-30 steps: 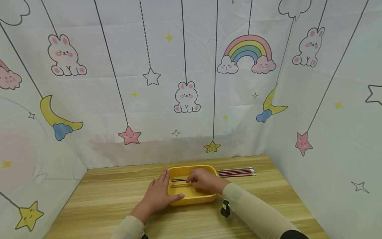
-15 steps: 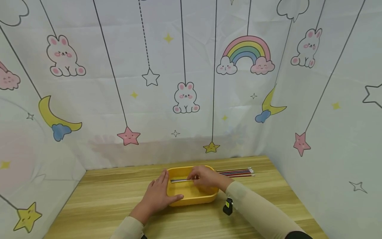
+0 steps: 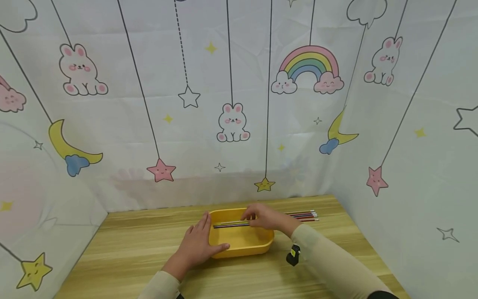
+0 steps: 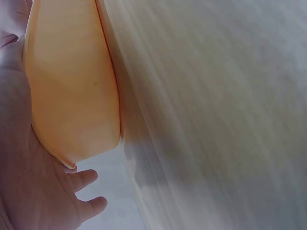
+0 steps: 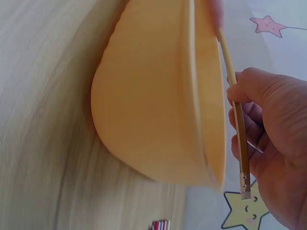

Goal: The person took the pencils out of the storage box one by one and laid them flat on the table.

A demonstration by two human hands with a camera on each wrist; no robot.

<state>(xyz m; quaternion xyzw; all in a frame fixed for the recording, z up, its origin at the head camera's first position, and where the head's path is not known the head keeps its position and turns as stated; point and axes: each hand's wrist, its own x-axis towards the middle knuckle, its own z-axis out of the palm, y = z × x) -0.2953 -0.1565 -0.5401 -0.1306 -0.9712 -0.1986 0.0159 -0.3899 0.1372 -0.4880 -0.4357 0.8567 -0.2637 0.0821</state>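
A yellow tray (image 3: pixel 242 251) stands on the table, its left end against my left hand (image 3: pixel 198 243). That hand's fingers are stretched out along the end, with the thumb over the near rim. My right hand (image 3: pixel 267 217) is above the tray's back right part and pinches a gold pencil (image 5: pixel 241 129) between thumb and fingers. In the right wrist view the pencil's white eraser end points down past the palm. Dark pencils (image 3: pixel 225 226) lie inside the tray toward its back, their right ends hidden by the right hand.
Several pencils with white erasers (image 3: pixel 308 215) lie side by side on the wood-grain table (image 3: pixel 149 236), right of the tray. A white cloth (image 3: pixel 194 141) printed with rabbits, stars and a rainbow hangs behind and at both sides.
My right hand has lifted the gold pencil from the tray's floor and moved back and to the right with it. The left hand stays at the tray's end.
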